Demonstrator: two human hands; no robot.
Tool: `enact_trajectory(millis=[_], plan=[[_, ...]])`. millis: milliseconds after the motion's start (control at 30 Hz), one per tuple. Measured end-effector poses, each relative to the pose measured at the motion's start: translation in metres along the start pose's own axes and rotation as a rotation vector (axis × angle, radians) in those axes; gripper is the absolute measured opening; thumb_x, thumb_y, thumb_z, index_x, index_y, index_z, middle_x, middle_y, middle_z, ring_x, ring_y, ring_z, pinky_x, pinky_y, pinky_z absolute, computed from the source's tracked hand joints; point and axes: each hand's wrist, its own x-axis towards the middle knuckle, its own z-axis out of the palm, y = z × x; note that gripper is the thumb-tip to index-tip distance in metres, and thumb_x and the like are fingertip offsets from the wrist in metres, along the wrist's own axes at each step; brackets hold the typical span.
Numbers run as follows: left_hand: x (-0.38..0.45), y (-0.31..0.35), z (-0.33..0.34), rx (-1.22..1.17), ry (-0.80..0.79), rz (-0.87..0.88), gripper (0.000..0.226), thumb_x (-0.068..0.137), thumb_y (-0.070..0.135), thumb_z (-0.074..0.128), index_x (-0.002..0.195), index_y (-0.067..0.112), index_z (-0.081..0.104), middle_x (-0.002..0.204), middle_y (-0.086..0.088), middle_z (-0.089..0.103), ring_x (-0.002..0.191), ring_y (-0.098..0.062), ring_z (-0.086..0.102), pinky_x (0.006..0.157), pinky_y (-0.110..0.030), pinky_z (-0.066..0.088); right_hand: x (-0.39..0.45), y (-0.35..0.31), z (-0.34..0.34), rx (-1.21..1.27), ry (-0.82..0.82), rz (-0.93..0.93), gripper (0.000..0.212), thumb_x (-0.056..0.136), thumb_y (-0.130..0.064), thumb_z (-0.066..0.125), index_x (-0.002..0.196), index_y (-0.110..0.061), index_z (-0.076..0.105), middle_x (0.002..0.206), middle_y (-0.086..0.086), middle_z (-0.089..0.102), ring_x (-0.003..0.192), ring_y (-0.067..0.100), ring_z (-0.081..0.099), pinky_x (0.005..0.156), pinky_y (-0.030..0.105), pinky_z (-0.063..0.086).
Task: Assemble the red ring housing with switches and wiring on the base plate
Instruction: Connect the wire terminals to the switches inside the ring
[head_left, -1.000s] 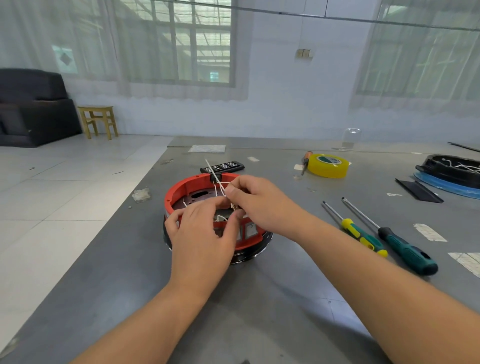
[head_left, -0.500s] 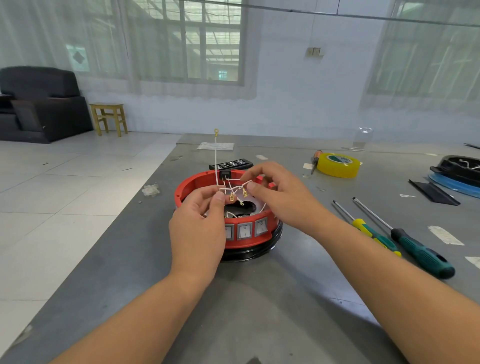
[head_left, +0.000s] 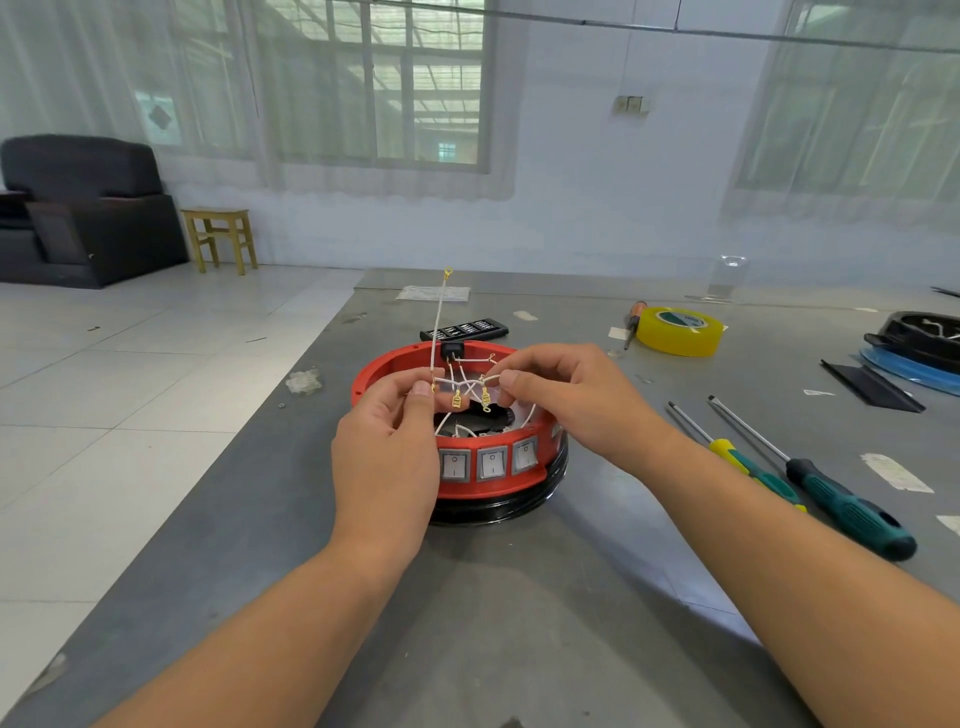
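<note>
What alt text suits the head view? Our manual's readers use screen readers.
Both hands, left and right, pinch white wires above a red ring housing with three switches on a grey table; two screwdrivers lie right.

Glossy red plastic ring housing (head_left: 540, 470), brass-coloured wire terminals (head_left: 456, 399), matt grey table (head_left: 519, 613).
</note>
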Motion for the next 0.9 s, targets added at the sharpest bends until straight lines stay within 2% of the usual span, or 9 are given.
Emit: enact_trajectory(millis=[133, 233, 367, 433, 533, 567, 700, 800, 900], plan=[[-0.002, 0.001, -0.001, 0.046, -0.059, 0.067, 0.010, 0.102, 0.040, 0.063, 0.099, 0.043, 0.072, 0.092, 0.027, 0.076, 0.092, 0.012, 0.069, 0.080, -0.025, 0.057, 0.001, 0.000, 0.000, -0.026, -0.002, -0.018, 0.011, 0.096, -0.021, 0.070, 0.095, -0.026, 0.080, 0.085, -0.005, 0.078, 0.083, 0.005, 0.072, 0.070, 0.010, 0.051], [-0.001, 0.003, -0.001, 0.135, -0.078, 0.115, 0.006, 0.097, 0.037, 0.071, 0.094, 0.037, 0.075, 0.083, 0.022, 0.078, 0.089, 0.008, 0.071, 0.082, -0.028, 0.058, 0.001, 0.001, 0.003, -0.043, 0.001, -0.046, 0.009, 0.094, -0.021, 0.073, 0.096, -0.027, 0.080, 0.085, -0.006, 0.078, 0.082, 0.005, 0.072, 0.070, 0.010, 0.051], [0.007, 0.004, -0.005, 0.187, -0.074, 0.062, 0.014, 0.098, 0.042, 0.070, 0.088, 0.036, 0.077, 0.081, 0.022, 0.078, 0.093, -0.002, 0.073, 0.098, -0.049, 0.055, 0.002, 0.002, 0.006, -0.077, -0.006, -0.042, 0.005, 0.091, -0.024, 0.077, 0.095, -0.026, 0.077, 0.081, -0.009, 0.078, 0.077, 0.000, 0.071, 0.070, 0.010, 0.051], [0.010, 0.004, -0.007, 0.188, -0.058, 0.035, 0.015, 0.098, 0.045, 0.069, 0.087, 0.036, 0.077, 0.082, 0.023, 0.078, 0.101, -0.011, 0.073, 0.103, -0.057, 0.051, 0.002, 0.003, 0.010, -0.092, -0.028, -0.048, 0.002, 0.091, -0.023, 0.077, 0.092, -0.023, 0.075, 0.080, -0.007, 0.078, 0.079, 0.004, 0.073, 0.073, 0.014, 0.054], [0.011, 0.004, -0.007, 0.183, -0.037, 0.002, 0.016, 0.097, 0.048, 0.069, 0.088, 0.037, 0.077, 0.083, 0.025, 0.077, 0.100, -0.012, 0.074, 0.103, -0.059, 0.050, 0.001, 0.005, 0.016, -0.152, -0.048, -0.071, 0.004, 0.092, -0.022, 0.075, 0.090, -0.022, 0.072, 0.079, -0.008, 0.078, 0.081, 0.008, 0.074, 0.080, 0.030, 0.059], [0.011, 0.004, -0.008, 0.190, -0.036, -0.001, 0.016, 0.097, 0.049, 0.069, 0.089, 0.038, 0.077, 0.083, 0.027, 0.077, 0.099, -0.011, 0.074, 0.102, -0.059, 0.050, 0.002, 0.005, 0.017, -0.168, -0.051, -0.081, 0.004, 0.093, -0.022, 0.074, 0.091, -0.023, 0.071, 0.079, -0.009, 0.077, 0.081, 0.007, 0.074, 0.079, 0.030, 0.058], [0.010, 0.006, -0.007, 0.200, -0.057, 0.035, 0.003, 0.093, 0.055, 0.070, 0.094, 0.057, 0.073, 0.088, 0.025, 0.078, 0.106, -0.012, 0.072, 0.105, -0.057, 0.049, 0.002, 0.004, 0.021, -0.197, -0.031, -0.138, 0.007, 0.092, -0.037, 0.074, 0.094, -0.032, 0.071, 0.081, -0.014, 0.075, 0.073, -0.002, 0.068, 0.066, 0.012, 0.047], [0.009, 0.006, -0.007, 0.195, -0.074, 0.051, 0.005, 0.092, 0.056, 0.070, 0.093, 0.059, 0.073, 0.095, 0.023, 0.078, 0.109, -0.013, 0.072, 0.106, -0.056, 0.049, 0.001, 0.004, 0.025, -0.245, -0.019, -0.183, 0.006, 0.091, -0.040, 0.075, 0.090, -0.038, 0.070, 0.080, -0.018, 0.072, 0.071, -0.003, 0.066, 0.065, 0.010, 0.047], [0.008, 0.005, -0.010, 0.180, -0.091, 0.061, 0.006, 0.091, 0.058, 0.070, 0.093, 0.057, 0.075, 0.094, 0.027, 0.077, 0.105, -0.008, 0.072, 0.108, -0.056, 0.048, 0.001, 0.005, 0.025, -0.244, -0.013, -0.189, 0.007, 0.093, -0.039, 0.074, 0.092, -0.033, 0.071, 0.082, -0.017, 0.073, 0.078, -0.001, 0.070, 0.068, 0.013, 0.052]])
